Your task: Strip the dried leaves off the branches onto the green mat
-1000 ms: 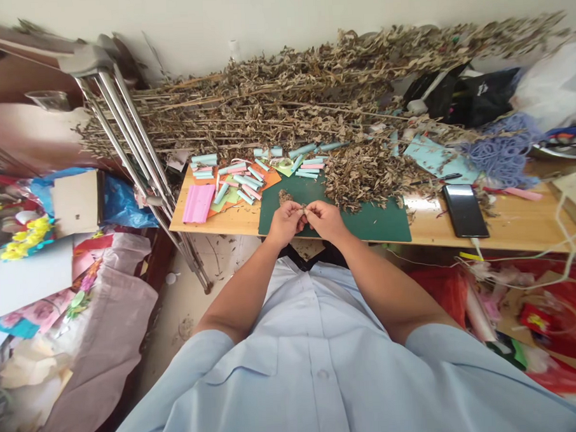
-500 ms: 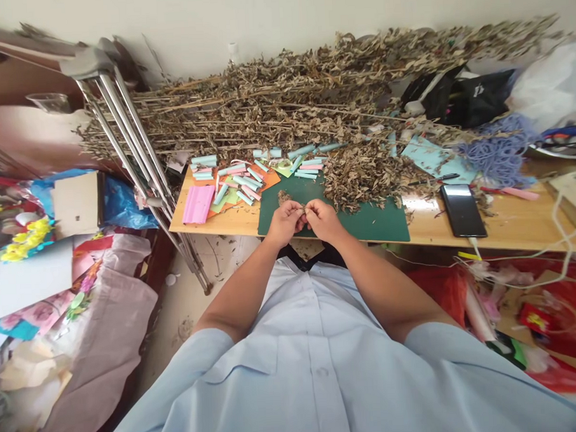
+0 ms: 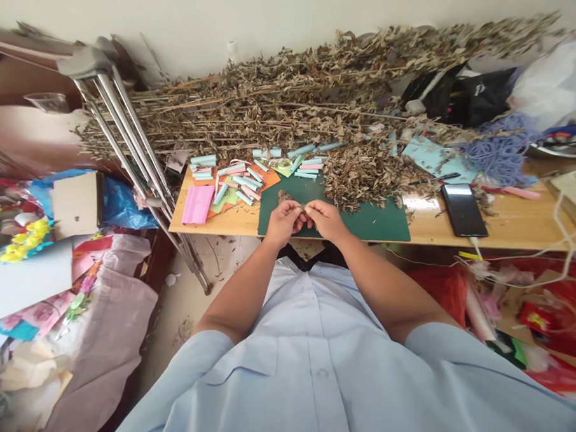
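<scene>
My left hand (image 3: 283,222) and my right hand (image 3: 324,219) meet over the front edge of a green cutting mat (image 3: 379,225). Both are closed, thumbs and fingertips pinched together on a small bit of dried leaf that the fingers mostly cover. Just beyond my left hand, a small clump of crumbled leaf (image 3: 284,195) lies on the mat. A heap of dried leaves (image 3: 358,181) covers the mat's far right part. Left of the mat lie several blue and pink paper rolls (image 3: 243,181) and a pink paper pack (image 3: 196,205).
Long dried leafy stalks (image 3: 264,109) stretch along the wall behind. Metal crutches (image 3: 126,134) lean at the table's left end. To the right are a phone (image 3: 463,209) with a cable, blue-purple yarn (image 3: 499,146), a light blue sheet (image 3: 438,158) and a pen (image 3: 441,178).
The fingertips have shifted slightly against each other, and my right hand's fingers sit a little differently. Everything on the table stays where it was.
</scene>
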`<state>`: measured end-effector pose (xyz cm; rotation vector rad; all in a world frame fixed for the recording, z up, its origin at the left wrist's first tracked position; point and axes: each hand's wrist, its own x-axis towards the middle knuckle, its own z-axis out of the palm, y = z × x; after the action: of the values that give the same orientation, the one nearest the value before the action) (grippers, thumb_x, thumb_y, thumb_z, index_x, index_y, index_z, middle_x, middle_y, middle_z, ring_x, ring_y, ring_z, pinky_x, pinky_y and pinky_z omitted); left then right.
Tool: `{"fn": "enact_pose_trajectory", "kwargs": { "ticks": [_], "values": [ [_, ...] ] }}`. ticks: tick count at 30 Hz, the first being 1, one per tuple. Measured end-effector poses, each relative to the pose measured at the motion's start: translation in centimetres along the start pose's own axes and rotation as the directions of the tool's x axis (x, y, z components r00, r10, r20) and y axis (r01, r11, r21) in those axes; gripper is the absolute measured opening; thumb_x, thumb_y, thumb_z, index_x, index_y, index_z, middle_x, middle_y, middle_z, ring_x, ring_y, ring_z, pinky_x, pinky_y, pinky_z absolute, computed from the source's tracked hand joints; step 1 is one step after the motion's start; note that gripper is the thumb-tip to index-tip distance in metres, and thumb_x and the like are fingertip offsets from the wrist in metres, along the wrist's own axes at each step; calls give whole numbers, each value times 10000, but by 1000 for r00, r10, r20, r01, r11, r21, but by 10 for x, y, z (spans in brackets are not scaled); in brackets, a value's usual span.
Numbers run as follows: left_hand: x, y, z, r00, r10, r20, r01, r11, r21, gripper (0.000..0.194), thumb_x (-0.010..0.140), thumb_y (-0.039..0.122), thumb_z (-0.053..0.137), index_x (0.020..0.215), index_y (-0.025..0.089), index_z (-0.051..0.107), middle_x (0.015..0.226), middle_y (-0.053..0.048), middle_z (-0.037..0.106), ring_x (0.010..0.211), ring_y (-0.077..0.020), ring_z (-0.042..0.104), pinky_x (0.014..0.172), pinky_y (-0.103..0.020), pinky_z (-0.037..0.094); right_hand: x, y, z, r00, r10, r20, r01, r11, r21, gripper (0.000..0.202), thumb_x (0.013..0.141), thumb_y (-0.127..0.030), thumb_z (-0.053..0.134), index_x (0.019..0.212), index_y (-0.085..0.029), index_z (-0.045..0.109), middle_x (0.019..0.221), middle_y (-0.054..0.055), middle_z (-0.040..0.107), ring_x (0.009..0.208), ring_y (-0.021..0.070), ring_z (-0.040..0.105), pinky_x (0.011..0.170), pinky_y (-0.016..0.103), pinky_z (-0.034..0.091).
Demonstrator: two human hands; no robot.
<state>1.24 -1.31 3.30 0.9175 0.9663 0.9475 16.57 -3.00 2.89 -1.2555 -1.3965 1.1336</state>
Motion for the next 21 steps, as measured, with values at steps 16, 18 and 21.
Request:
{"fn": "enact_pose_trajectory", "kwargs": {
  "ticks": [16, 18, 21],
  "values": [
    [4, -4, 5, 997, 27, -67, -23, 998, 61, 246, 793, 360, 730, 866, 177, 584, 550, 51, 535, 430, -65, 477, 429, -180, 345, -1, 14, 11, 973, -193, -129, 126, 906, -405, 96, 885, -302, 533, 841, -229, 575, 697, 9, 626, 665, 183, 573, 671, 309, 448],
    [3, -4, 6, 997, 25, -74, -22, 998, 52, 248, 790, 359, 732, 866, 176, 583, 571, 45, 555, 430, -61, 476, 425, -179, 338, 1, 13, 10, 979, -151, -138, 91, 926, -367, 99, 889, -302, 520, 839, -230, 567, 685, 5, 620, 640, 180, 573, 644, 305, 447],
    [1, -3, 7, 996, 24, -91, -23, 1000, 19, 259, 790, 366, 730, 875, 176, 574, 615, 29, 600, 430, -56, 474, 417, -178, 320, 2, 11, 10, 977, -76, -199, 15, 956, -293, 98, 894, -299, 511, 843, -231, 559, 643, -11, 599, 570, 168, 567, 597, 299, 445]
  ]
}}
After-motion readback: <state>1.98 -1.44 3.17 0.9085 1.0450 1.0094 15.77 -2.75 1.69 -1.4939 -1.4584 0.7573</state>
